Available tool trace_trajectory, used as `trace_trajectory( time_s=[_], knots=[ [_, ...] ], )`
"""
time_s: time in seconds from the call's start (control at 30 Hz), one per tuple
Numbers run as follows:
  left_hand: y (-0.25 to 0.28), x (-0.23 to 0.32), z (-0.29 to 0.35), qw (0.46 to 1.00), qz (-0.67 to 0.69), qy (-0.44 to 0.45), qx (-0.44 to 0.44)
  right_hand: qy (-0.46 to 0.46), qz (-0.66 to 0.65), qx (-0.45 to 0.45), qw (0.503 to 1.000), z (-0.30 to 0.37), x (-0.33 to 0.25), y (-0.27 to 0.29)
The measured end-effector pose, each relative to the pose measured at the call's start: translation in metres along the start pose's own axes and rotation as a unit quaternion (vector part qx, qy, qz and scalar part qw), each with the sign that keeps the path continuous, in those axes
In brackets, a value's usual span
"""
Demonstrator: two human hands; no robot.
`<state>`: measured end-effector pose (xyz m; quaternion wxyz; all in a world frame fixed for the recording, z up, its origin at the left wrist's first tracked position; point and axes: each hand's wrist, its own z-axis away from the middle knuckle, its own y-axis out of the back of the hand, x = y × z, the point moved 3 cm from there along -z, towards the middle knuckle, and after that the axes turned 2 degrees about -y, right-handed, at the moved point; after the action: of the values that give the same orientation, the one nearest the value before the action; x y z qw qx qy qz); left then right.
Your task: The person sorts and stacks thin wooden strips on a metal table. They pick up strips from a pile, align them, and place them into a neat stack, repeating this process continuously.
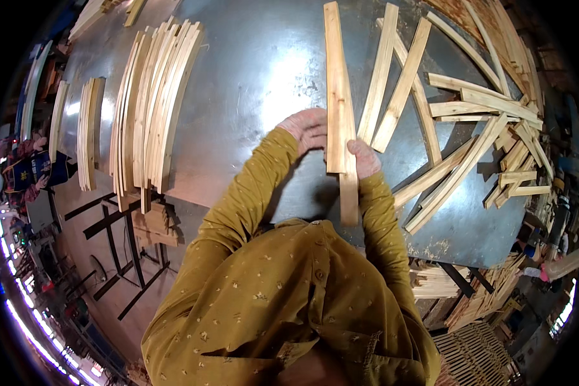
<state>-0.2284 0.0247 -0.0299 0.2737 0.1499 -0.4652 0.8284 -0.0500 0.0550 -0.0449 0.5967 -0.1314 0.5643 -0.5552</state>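
- The right hand (pixel 365 159) pinches the held sticks (pixel 340 109) at their right edge, thumb on top.
- The left hand (pixel 309 128) curls by their left edge; I can't tell if it grips.
- Best hold both snugly, so neither slips.
- Right of the held sticks: messy loose sticks (pixel 402 83).
- Far left of them: neat stick rows (pixel 154 109).
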Motion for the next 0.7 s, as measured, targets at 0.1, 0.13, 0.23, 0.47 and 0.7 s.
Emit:
trace_trajectory(
  time_s=[0.1, 0.13, 0.23, 0.47, 0.7],
  knots=[
    [0.005, 0.009, 0.004, 0.997, -0.037, 0.060, 0.003, -0.032, 0.222, 0.059, 0.973, -0.006, -0.015, 0.008],
    [0.002, 0.005, 0.006, 0.993, -0.097, 0.061, 0.011, -0.002, 0.306, 0.149, 0.940, -0.003, -0.012, 0.009],
    [-0.026, 0.017, 0.023, 0.956, -0.264, 0.082, 0.094, 0.011, 0.303, 0.216, 0.928, -0.009, -0.015, -0.006],
    [0.051, 0.019, 0.038, 0.951, -0.269, -0.097, 0.118, -0.069, 0.111, 0.092, 0.987, -0.038, -0.034, 0.009],
    [0.029, -0.017, 0.051, 0.999, -0.003, 0.024, -0.027, 0.008, 0.804, 0.360, 0.472, -0.076, -0.070, -0.037]
  ],
)
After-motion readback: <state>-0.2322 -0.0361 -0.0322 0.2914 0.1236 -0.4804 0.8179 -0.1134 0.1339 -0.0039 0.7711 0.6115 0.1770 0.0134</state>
